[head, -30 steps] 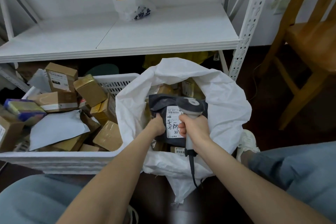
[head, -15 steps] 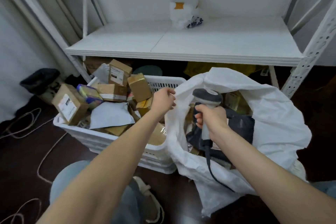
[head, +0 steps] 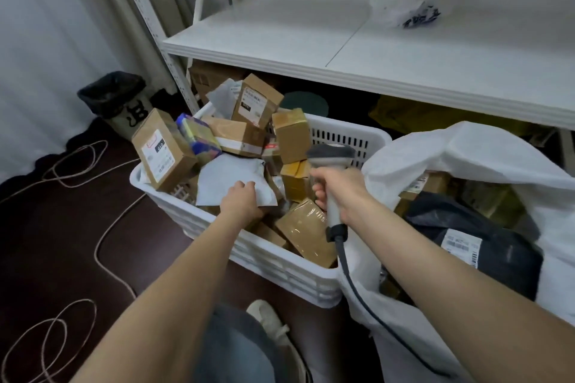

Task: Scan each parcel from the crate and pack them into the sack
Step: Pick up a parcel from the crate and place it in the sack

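Your left hand (head: 242, 200) is down in the crate (head: 280, 261). Its fingers are curled on the near edge of a pale mailer (head: 230, 174), which lies on top of the brown boxes (head: 292, 137). Your right hand (head: 339, 186) holds the scanner (head: 331, 154) upright over the crate's right side, fingers clamped round the grip. The sack (head: 485, 149) stands open just right of the crate and touches it. A dark parcel (head: 466, 221) lies inside the sack, label up.

Single head-worn wide-angle view, facing forward and down, close over crate (head: 280, 261) and sack (head: 466, 149)
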